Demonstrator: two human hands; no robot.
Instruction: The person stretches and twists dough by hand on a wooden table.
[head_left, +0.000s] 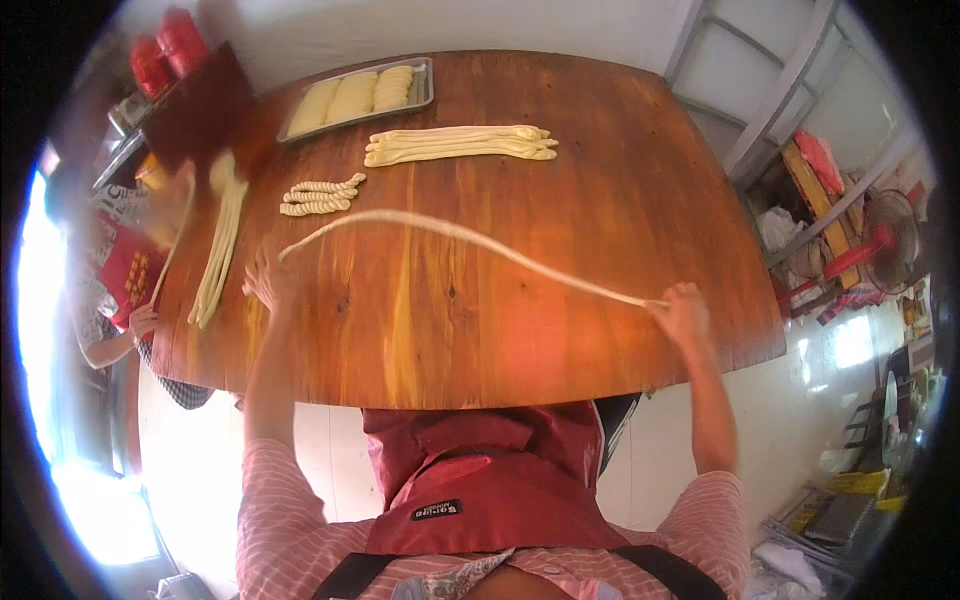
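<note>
A long, thin dough rope (457, 231) arcs across the wooden table in front of me. Its right end is pinched in my right hand (684, 313), near the table's right side. The left end reaches the inner side of my left hand (268, 281), whose fingers look spread and slightly blurred. Whether that hand grips the end or only presses on it, I cannot tell. Just beyond the rope's left part lie several short twisted dough pieces (319, 196). Farther back, a bundle of long dough strands (461, 145) is laid side by side.
A metal tray (432, 82) with dough pieces (352, 97) stands at the table's (600, 187) back edge. More dough strands (220, 247) lie at the left. There a co-worker's hand (142, 321) holds another dough rope (176, 238). Beyond the right edge is a fan (889, 240).
</note>
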